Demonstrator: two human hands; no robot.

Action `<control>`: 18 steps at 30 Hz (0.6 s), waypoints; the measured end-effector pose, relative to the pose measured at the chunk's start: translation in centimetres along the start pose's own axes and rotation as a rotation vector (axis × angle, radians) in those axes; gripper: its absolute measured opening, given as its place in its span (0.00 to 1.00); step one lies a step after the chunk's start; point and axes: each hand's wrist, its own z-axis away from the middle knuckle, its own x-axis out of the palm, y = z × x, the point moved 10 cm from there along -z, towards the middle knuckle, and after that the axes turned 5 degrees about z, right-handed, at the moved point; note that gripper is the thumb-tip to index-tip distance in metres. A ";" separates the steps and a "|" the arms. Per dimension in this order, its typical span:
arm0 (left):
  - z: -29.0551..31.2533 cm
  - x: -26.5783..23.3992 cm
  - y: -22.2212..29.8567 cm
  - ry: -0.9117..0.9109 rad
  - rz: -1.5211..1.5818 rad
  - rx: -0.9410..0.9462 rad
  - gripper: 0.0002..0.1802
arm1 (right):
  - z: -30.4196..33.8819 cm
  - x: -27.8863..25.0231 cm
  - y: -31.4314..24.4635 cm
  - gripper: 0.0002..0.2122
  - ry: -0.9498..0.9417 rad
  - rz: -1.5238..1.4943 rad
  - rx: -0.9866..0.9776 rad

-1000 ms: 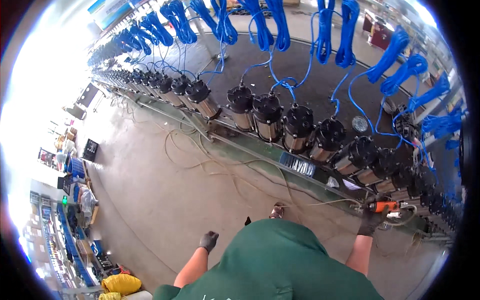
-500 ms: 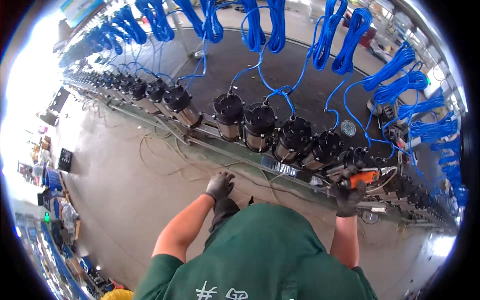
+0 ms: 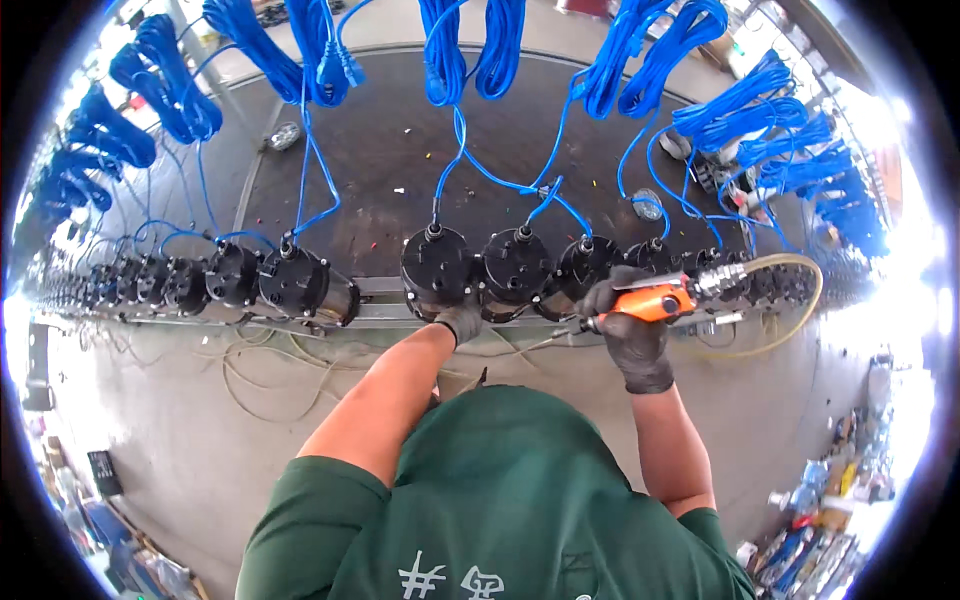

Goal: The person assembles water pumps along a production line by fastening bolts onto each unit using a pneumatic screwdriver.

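My right hand [image 3: 640, 352], in a dark glove, is wrapped round an orange air screwdriver [image 3: 648, 303] with a metal hose fitting. The tool lies almost level, its thin bit pointing left across the front of the row. My left hand [image 3: 462, 322], also gloved, reaches to the lower front of a submersible pump [image 3: 436, 262] with a black top and a steel body. The fingers of that hand are hidden, so whether they grip the pump cannot be made out. Another pump [image 3: 516, 262] stands just right of it, with a blue cable rising from its top.
A long row of similar pumps [image 3: 300, 280] runs along a metal rail, with a gap left of my left hand. Coiled blue cables [image 3: 440, 50] hang above. A pale air hose [image 3: 800, 340] loops from the screwdriver; thin hoses [image 3: 240, 375] lie on the floor.
My view has turned rightward. My left hand has moved from over the floor to the front of a pump. The right hand has brought the screwdriver leftward along the row, its bit now visible.
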 end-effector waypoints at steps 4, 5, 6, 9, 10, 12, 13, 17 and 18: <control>-0.5 -0.1 -0.4 0.038 0.123 0.000 0.16 | -1.6 3.9 2.3 0.25 0.116 0.113 0.049; -0.4 0.1 -0.8 0.039 0.163 -0.017 0.16 | -2.1 4.7 3.2 0.24 0.113 0.129 0.038; -0.2 0.3 -1.0 0.039 0.207 -0.040 0.16 | -2.4 5.5 4.0 0.24 0.112 0.147 0.029; -0.1 0.9 -1.8 0.053 0.351 -0.110 0.16 | -3.4 7.5 6.2 0.24 0.132 0.116 -0.012; 0.0 1.0 -2.0 0.061 0.410 -0.143 0.16 | -3.9 7.9 6.8 0.24 0.132 0.172 0.004; 0.3 1.4 -2.6 0.084 0.537 -0.214 0.16 | -4.4 8.5 8.6 0.24 0.149 0.163 0.064; 0.4 1.6 -3.1 0.098 0.609 -0.255 0.16 | -4.7 9.0 9.4 0.24 0.149 0.164 0.070; 0.3 2.1 -4.4 0.205 0.980 -0.412 0.15 | -5.8 9.8 11.2 0.19 0.144 0.230 0.093; 0.2 2.2 -4.7 0.238 1.094 -0.442 0.15 | -6.2 10.0 11.7 0.19 0.132 0.182 0.129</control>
